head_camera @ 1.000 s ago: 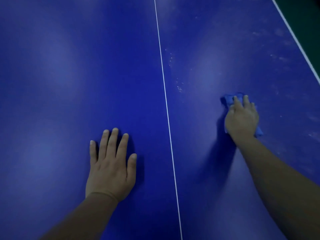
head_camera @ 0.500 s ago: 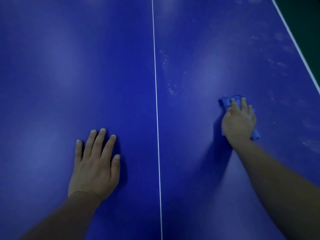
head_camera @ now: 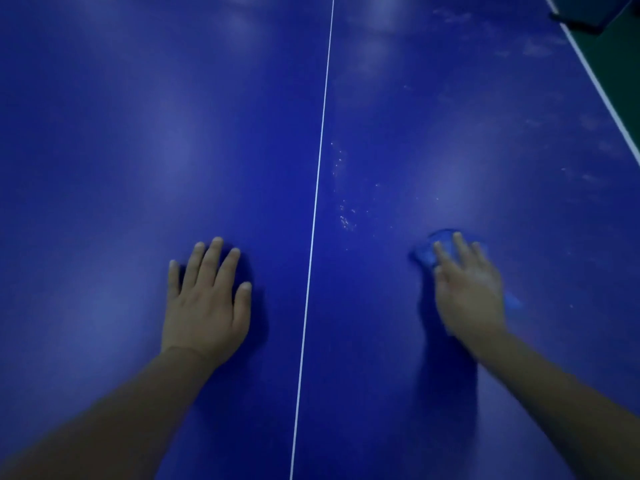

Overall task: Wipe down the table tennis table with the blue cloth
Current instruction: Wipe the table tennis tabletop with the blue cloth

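Lower left, the left hand (head_camera: pixel 207 306) lies flat on the worktop (head_camera: pixel 121 133), fingers spread. Specks (head_camera: pixel 346 216) right of the centre line (head_camera: pixel 318 174) remain unwiped. Lower right, the right hand (head_camera: pixel 467 292) presses the blue cloth (head_camera: pixel 427 249), fingers straight.

A strip of dark green floor (head_camera: pixel 620 53) showed at the upper right corner of the view, beyond the white border line. At the very top right, a dark object (head_camera: pixel 588 15) with a black lower edge jutted into view above that floor; too little of it showed to tell what it was. The whole scene was dimly lit.
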Action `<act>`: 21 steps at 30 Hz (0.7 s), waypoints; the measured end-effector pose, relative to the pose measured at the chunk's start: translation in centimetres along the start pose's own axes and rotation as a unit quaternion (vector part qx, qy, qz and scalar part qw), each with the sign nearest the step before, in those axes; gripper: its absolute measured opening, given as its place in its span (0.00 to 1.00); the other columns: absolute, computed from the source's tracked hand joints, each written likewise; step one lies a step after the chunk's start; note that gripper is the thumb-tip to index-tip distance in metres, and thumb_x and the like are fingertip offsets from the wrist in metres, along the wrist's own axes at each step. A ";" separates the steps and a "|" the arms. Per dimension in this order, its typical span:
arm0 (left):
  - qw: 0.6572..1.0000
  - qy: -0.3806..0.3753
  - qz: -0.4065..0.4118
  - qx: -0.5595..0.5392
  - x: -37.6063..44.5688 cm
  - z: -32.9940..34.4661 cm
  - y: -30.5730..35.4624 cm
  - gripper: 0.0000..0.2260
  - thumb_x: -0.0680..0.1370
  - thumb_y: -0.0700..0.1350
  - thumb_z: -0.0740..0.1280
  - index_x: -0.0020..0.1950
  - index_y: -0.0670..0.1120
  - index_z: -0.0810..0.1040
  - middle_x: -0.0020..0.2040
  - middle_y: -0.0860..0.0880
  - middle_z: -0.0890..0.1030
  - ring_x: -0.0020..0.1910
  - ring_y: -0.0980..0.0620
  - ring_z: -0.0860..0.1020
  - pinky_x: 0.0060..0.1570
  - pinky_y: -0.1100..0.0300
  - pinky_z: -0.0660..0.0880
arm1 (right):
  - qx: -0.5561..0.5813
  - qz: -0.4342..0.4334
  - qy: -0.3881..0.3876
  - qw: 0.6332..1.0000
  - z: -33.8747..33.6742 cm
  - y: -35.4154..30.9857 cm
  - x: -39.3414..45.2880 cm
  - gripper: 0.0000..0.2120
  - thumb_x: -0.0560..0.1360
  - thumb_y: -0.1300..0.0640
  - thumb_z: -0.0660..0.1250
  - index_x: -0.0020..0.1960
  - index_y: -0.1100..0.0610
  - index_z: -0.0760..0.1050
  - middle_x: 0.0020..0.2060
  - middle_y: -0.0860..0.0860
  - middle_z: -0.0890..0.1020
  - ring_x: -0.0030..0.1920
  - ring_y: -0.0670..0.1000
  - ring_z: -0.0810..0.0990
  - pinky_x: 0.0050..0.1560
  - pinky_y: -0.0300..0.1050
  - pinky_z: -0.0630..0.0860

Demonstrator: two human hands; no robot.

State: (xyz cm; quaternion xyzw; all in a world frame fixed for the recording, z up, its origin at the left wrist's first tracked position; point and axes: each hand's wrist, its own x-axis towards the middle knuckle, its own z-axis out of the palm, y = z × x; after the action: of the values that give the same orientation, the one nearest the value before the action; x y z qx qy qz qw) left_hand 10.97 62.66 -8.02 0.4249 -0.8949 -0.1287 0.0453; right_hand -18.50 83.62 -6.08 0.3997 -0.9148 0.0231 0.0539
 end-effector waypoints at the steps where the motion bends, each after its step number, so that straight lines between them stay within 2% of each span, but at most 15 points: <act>1: 1.000 0.004 -0.008 -0.007 0.7 0.2 0.4 0.32 0.79 0.59 0.42 0.78 0.46 0.63 0.80 0.46 0.58 0.80 0.47 0.51 0.77 0.43 0.42 | 0.011 -0.078 0.005 0.997 0.5 -1.6 -1.5 0.22 0.77 0.58 0.55 0.67 0.61 0.77 0.70 0.64 0.73 0.66 0.71 0.73 0.62 0.65 0.73; 3: 0.999 0.020 -0.016 -0.018 1.4 0.5 0.5 0.31 0.80 0.58 0.44 0.77 0.45 0.65 0.80 0.45 0.60 0.80 0.46 0.52 0.77 0.42 0.44 | 0.052 -0.233 -0.011 0.971 1.5 -5.3 -4.2 0.22 0.76 0.57 0.57 0.69 0.54 0.76 0.72 0.58 0.72 0.70 0.67 0.70 0.68 0.62 0.68; 5: 0.998 0.043 -0.010 -0.032 1.3 0.6 0.4 0.29 0.81 0.56 0.46 0.76 0.44 0.67 0.78 0.43 0.62 0.79 0.45 0.55 0.77 0.42 0.45 | 0.097 -0.335 -0.039 0.936 2.3 -9.1 -5.2 0.22 0.79 0.54 0.57 0.72 0.48 0.70 0.77 0.51 0.66 0.76 0.60 0.63 0.75 0.57 0.59; 7: 0.997 0.052 -0.008 -0.048 1.0 0.7 0.2 0.28 0.81 0.55 0.47 0.77 0.43 0.65 0.79 0.44 0.62 0.79 0.45 0.55 0.77 0.43 0.46 | 0.115 -0.398 -0.045 0.909 3.3 -11.9 -3.8 0.22 0.80 0.53 0.55 0.74 0.46 0.66 0.78 0.49 0.62 0.78 0.59 0.59 0.77 0.55 0.53; 9: 0.997 0.045 -0.008 -0.054 1.1 0.6 0.2 0.28 0.81 0.56 0.47 0.78 0.44 0.63 0.79 0.45 0.60 0.79 0.46 0.54 0.77 0.43 0.46 | 0.097 -0.429 -0.039 0.897 3.8 -12.5 0.8 0.23 0.78 0.54 0.56 0.73 0.48 0.69 0.77 0.52 0.65 0.75 0.61 0.64 0.73 0.57 0.59; 11: 0.998 0.033 -0.008 -0.051 1.3 0.6 0.2 0.28 0.81 0.56 0.46 0.78 0.44 0.64 0.79 0.45 0.60 0.80 0.47 0.53 0.77 0.43 0.45 | 0.064 -0.364 -0.011 0.929 4.0 -10.3 7.5 0.23 0.76 0.56 0.56 0.69 0.52 0.74 0.73 0.57 0.71 0.69 0.65 0.70 0.67 0.58 0.67; 14: 0.999 0.021 -0.009 -0.041 1.4 0.4 0.3 0.28 0.81 0.55 0.46 0.77 0.44 0.66 0.79 0.44 0.61 0.80 0.46 0.54 0.77 0.42 0.46 | -0.009 -0.101 0.006 0.995 3.3 -2.6 16.3 0.22 0.79 0.60 0.57 0.72 0.58 0.72 0.74 0.63 0.68 0.68 0.67 0.70 0.65 0.61 0.70; 16: 0.999 0.010 -0.010 -0.037 1.5 0.3 0.5 0.28 0.81 0.55 0.46 0.76 0.43 0.67 0.79 0.44 0.62 0.80 0.46 0.54 0.77 0.42 0.46 | 0.006 0.062 0.008 0.998 2.6 0.6 18.1 0.22 0.81 0.59 0.57 0.74 0.59 0.68 0.76 0.61 0.64 0.71 0.66 0.66 0.66 0.62 0.67; 17: 0.999 0.005 -0.012 -0.035 1.5 0.2 0.5 0.28 0.81 0.55 0.46 0.76 0.43 0.68 0.78 0.44 0.62 0.79 0.46 0.54 0.77 0.42 0.45 | 0.011 0.100 0.012 0.995 2.4 0.1 17.5 0.22 0.82 0.58 0.56 0.75 0.58 0.68 0.77 0.60 0.63 0.72 0.66 0.65 0.67 0.62 0.66; 18: 0.999 0.000 -0.014 -0.033 1.6 0.2 0.5 0.28 0.81 0.55 0.46 0.76 0.44 0.68 0.78 0.44 0.62 0.79 0.46 0.54 0.77 0.42 0.45 | -0.003 0.087 0.022 0.996 2.5 -1.5 16.3 0.22 0.81 0.58 0.56 0.74 0.58 0.68 0.76 0.61 0.64 0.72 0.66 0.65 0.67 0.61 0.66; 19: 0.999 -0.003 -0.016 -0.031 1.6 0.2 0.6 0.28 0.81 0.55 0.46 0.76 0.44 0.68 0.78 0.44 0.62 0.80 0.46 0.53 0.77 0.42 0.46 | -0.005 0.030 0.029 0.999 2.8 -3.6 14.4 0.22 0.80 0.58 0.55 0.73 0.58 0.69 0.75 0.61 0.66 0.71 0.67 0.67 0.66 0.61 0.67; 21: 0.999 -0.009 -0.019 -0.025 1.7 0.2 0.7 0.28 0.81 0.55 0.46 0.76 0.44 0.68 0.78 0.44 0.63 0.79 0.46 0.54 0.77 0.41 0.47 | 0.025 -0.145 0.011 0.989 3.7 -8.1 9.7 0.23 0.78 0.57 0.54 0.72 0.55 0.71 0.74 0.60 0.68 0.70 0.66 0.68 0.67 0.60 0.67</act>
State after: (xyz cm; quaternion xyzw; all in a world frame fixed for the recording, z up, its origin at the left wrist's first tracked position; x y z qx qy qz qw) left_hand 9.34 61.76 -8.07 0.4394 -0.8835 -0.1557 0.0456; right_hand -19.43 70.76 -8.62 0.5291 -0.8456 0.0420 0.0572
